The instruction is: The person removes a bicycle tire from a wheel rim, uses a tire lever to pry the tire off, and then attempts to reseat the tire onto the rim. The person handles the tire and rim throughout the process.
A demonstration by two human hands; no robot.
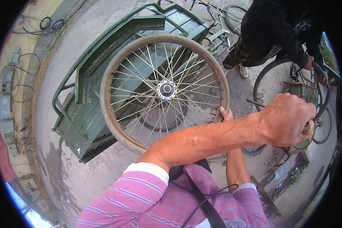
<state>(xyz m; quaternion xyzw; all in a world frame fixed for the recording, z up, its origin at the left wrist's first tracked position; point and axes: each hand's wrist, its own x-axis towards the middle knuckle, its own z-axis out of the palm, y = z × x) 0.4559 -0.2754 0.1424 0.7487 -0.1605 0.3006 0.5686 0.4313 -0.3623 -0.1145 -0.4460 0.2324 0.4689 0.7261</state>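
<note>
My left arm reaches across to the right, its hand [289, 121] closed around a tool with a wooden handle [309, 128]. A thin metal shaft [255, 103] sticks out on the fist's other side; its use end cannot be told. My right hand [227, 114] grips the lower right edge of a spoked bicycle wheel [106, 97], thumb on top and fingertips seen through the spokes. The wheel has a worn grey tyre, a rusty brown rim and a toothed sprocket [166, 89] at its hub. Its lower edge is hidden by my left forearm.
Beneath and behind the wheel stands a green metal cart [82, 125] with tube rails. Another person [273, 34] in dark clothes bends at the upper right, hands on a black tyre [258, 82]. More bicycle wheels [325, 125] stand at the right. Cables and boxes [6, 105] line the left wall.
</note>
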